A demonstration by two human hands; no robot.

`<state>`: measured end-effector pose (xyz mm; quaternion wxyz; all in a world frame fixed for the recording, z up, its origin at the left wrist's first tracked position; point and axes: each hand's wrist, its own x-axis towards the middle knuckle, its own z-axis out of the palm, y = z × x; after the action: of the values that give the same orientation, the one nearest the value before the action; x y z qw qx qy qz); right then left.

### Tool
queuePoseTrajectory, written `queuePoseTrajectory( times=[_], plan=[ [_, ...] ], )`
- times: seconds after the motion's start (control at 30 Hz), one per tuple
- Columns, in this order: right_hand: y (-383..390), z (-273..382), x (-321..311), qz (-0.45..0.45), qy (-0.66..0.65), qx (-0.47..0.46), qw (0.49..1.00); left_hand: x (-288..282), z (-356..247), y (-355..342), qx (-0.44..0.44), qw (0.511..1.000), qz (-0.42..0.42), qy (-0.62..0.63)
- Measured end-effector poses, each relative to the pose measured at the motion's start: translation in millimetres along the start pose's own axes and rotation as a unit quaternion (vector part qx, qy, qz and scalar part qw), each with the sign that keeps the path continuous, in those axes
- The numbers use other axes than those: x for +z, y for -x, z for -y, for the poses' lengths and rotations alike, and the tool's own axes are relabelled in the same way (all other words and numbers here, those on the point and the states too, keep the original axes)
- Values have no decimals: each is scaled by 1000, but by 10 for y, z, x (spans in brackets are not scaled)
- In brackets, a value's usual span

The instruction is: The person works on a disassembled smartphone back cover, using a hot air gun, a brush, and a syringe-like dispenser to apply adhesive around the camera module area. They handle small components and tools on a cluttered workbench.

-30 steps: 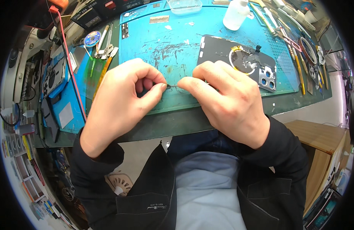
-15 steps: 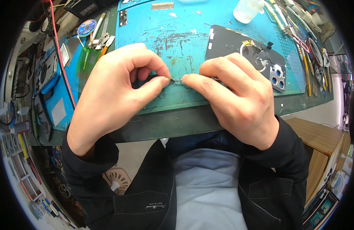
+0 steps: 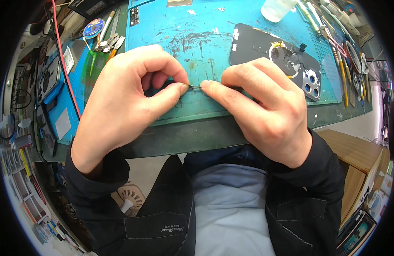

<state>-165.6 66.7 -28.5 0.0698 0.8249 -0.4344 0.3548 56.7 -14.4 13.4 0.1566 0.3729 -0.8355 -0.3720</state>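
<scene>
While both hands hover close together over the near edge of the blue work mat point(image 3: 175, 25), a tiny thin metal part point(image 3: 195, 87) sits pinched between them, too small to tell exactly what it is. The left hand point(image 3: 128, 96) is curled, with its thumb and forefinger closed on the left end of the part, the other fingers folded into the palm. The right hand point(image 3: 265, 109) is curled in the same way, its thumb and forefinger gripping the right end, so that the fingertips of the two hands nearly meet. The part is held just above the mat, near the dark front edge of the bench point(image 3: 192, 136). Behind the right hand, further back on the mat, lies an opened phone back point(image 3: 256, 45) with its dark inner side up, a ring-shaped coil in the middle and a cluster of camera lenses point(image 3: 311, 83) at its right end. A clear plastic bottle point(image 3: 277, 7) stands at the far edge of the mat. To the right lies a row of hand tools point(image 3: 340, 47), and to the left a red cable point(image 3: 62, 55) runs across a cluttered side area beside tweezers point(image 3: 109, 40). Dark sleeves cover both forearms.
</scene>
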Motion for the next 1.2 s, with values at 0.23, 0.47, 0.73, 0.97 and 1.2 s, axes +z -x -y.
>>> queuePoseTrajectory(
  times=[0.23,0.47,0.73,0.97,1.2],
  plan=[
    [-13,12,-18,9,7,-9,1000,-11,-15,6,-5,1000,5,-7],
    [-24,4,-8,18,10,-6,1000,-7,6,-8,-9,1000,9,-1],
    [-27,15,-36,36,24,-3,999,-36,19,-12,-37,999,32,13],
    [11,-8,-4,-11,28,-26,999,-83,87,-11,-75,982,20,173],
    [85,224,-79,-27,-13,-49,998,-255,279,56,-62,964,-92,243]
  ],
)
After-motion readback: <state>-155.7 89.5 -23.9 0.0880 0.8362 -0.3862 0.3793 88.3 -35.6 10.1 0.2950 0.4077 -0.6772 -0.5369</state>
